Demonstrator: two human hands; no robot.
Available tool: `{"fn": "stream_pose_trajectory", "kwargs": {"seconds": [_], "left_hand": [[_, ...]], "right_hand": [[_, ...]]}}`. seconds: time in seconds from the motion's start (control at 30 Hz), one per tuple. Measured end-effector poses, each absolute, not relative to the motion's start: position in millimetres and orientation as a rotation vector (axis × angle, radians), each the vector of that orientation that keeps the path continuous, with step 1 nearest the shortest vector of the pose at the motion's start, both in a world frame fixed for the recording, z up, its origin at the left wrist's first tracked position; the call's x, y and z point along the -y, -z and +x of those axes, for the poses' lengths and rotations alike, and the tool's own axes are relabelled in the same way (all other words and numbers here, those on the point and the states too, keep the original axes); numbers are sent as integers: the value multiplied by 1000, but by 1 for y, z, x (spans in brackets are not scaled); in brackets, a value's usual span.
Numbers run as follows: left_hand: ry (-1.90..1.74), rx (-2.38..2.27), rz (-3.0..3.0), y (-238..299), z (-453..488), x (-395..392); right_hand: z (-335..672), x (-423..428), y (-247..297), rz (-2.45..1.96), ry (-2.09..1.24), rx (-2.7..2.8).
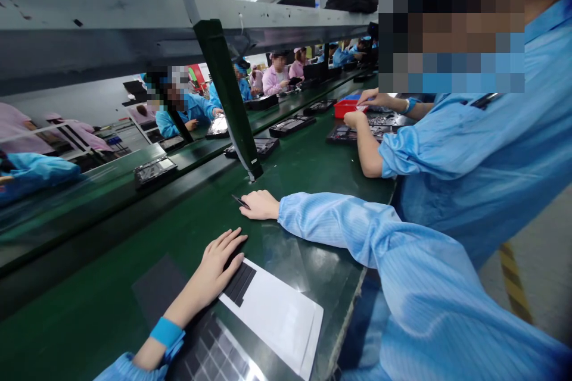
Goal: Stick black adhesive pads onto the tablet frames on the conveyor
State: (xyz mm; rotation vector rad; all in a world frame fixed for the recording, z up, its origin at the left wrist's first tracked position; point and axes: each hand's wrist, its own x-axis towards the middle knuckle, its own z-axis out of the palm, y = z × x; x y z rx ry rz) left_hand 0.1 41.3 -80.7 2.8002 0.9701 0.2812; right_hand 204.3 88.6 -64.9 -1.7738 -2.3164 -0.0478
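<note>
My left hand (222,265) lies palm down with its fingers stretched out, over the upper end of a white sheet (286,315) and the green bench top. Black strips (240,283) sit on the sheet beside my thumb. My right hand (259,205) is closed around a thin black pointed tool (241,201); I cannot tell whether it is tweezers or a pen. That hand rests low over the bench, beyond the white sheet. A clear sheet with dark rectangles (214,348) lies nearest me, partly cut off by the frame.
A dark square mat (161,286) lies left of my forearm. A slanted green post (230,101) meets the bench ahead. Open laptop-like units (155,171) line the conveyor. On the right, a co-worker's hands (355,119) work by a red tray (346,109). A shelf (89,24) hangs overhead.
</note>
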Motion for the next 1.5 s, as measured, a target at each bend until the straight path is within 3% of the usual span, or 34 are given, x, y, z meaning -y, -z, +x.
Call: {"fn": "stream_pose_trajectory", "kwargs": {"seconds": [1.5], "left_hand": [[-277,-967,2776,81,1,-40]], "right_hand": [[204,-89,66,-1777,39,2313]]}}
